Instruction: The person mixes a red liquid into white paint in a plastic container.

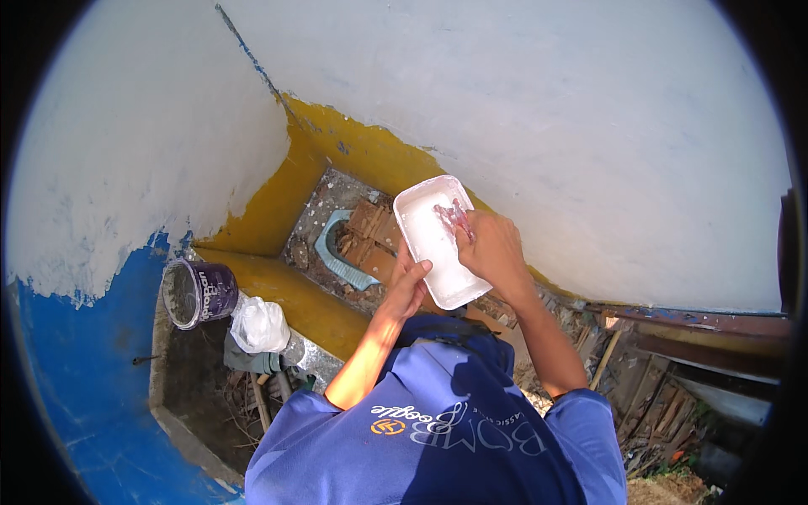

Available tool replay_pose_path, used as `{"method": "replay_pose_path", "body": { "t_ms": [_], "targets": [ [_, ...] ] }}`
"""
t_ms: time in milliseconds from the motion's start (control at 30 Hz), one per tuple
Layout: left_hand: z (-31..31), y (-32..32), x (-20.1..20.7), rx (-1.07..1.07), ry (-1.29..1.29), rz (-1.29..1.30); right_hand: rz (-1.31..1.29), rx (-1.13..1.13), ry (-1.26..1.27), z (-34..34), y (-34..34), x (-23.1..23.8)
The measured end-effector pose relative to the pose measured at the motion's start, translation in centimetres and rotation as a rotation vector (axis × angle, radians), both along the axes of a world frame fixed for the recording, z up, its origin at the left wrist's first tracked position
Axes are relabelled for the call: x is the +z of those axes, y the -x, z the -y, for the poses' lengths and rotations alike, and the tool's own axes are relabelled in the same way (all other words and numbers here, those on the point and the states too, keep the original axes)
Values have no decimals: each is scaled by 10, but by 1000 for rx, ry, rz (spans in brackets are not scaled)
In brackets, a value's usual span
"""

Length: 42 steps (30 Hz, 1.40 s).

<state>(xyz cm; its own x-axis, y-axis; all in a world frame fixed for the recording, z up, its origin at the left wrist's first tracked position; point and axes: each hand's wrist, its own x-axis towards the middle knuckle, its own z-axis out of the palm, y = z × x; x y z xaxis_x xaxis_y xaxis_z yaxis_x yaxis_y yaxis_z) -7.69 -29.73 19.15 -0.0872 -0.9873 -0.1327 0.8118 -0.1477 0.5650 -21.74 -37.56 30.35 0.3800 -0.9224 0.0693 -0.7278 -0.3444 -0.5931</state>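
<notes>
Blue paint covers the lower part of the left wall (pixel 109 353), with a ragged white coat above it. Next along, I see a dark purple plastic bucket (pixel 217 290) at the edge of a concrete basin (pixel 158 358), and a white plastic bag (pixel 259 326) just beside it on the right. Sticks lie inside the basin. Further right, down in the mustard-yellow corner, my view takes in a light-blue squat toilet pan (pixel 325 247) with brown wood pieces (pixel 364 220) over and beside it.

Near the middle, the left hand (pixel 406 290) is clamped on a white rectangular tray (pixel 455 292), its thumb over the near left rim. The tray is held up in front of the blue shirt (pixel 404 396), tilted so that I can see the white coating inside. The right hand (pixel 495 250) is closed around a paint-smeared tool (pixel 453 217) over the tray; I cannot tell its exact kind. At far right, beneath the broad white wall (pixel 640 160), scrap wood (pixel 665 408) lies in a jumble.
</notes>
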Motion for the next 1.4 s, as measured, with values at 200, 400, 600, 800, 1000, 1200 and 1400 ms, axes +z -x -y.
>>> {"method": "replay_pose_path", "body": {
  "t_ms": [200, 400, 600, 800, 1000, 1200, 1400],
  "targets": [
    [-4, -3, -4, -1, 21, 35, 11, 107, -80, -16, -7, 11],
    [-8, -1, -3, 18, 29, 28, 5, 9, -23, -8, -9, -5],
    [-16, -2, -10, 2, -3, 20, -74, 3, 78, 5, -12, 6],
    [-12, 1, 0, 65, -3, 38, -172, 65, 153, -13, -25, -7],
    [-13, -7, -9, 59, -17, -12, -48, 70, 79, -16, -19, 5],
    [-14, -5, -8, 54, -21, -23, -228, 65, 84, -22, -14, -7],
    [-19, 0, -15, 32, -70, -60, -103, 84, -48, -25, -20, -13]
  ]
}}
